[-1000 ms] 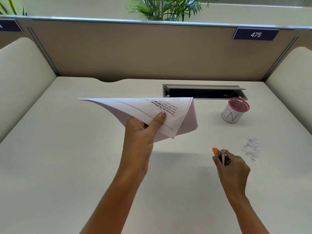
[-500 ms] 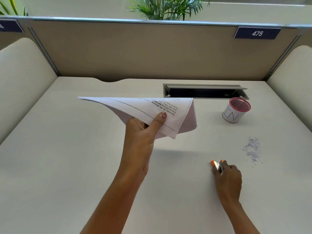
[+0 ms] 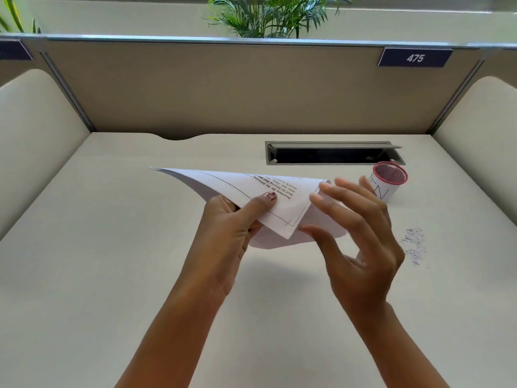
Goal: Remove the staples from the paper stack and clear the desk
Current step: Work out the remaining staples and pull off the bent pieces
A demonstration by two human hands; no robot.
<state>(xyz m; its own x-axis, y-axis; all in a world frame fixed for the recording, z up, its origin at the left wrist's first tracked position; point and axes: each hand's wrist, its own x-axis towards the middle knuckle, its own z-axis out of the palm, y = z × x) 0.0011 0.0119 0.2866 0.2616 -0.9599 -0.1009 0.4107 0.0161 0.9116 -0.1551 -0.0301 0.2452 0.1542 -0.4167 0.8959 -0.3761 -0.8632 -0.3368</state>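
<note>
The left hand (image 3: 229, 231) pinches the paper stack (image 3: 251, 189), thumb on top, up above the middle of the desk (image 3: 84, 247). The right hand (image 3: 361, 247) is spread wide and holds nothing, its fingers right by the stack's right corner. Its fingers hide part of a red-rimmed cup (image 3: 389, 183) behind. A pile of staples (image 3: 415, 246) lies near the desk's right edge.

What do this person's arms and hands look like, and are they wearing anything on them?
Both forearms are bare down to the picture's edge: no sleeves, gloves, watch or bracelet show. The left hand has a thumbnail painted dark red. No ring shows on it or on the right hand, whose fingertips are too blurred to tell any polish.
</note>
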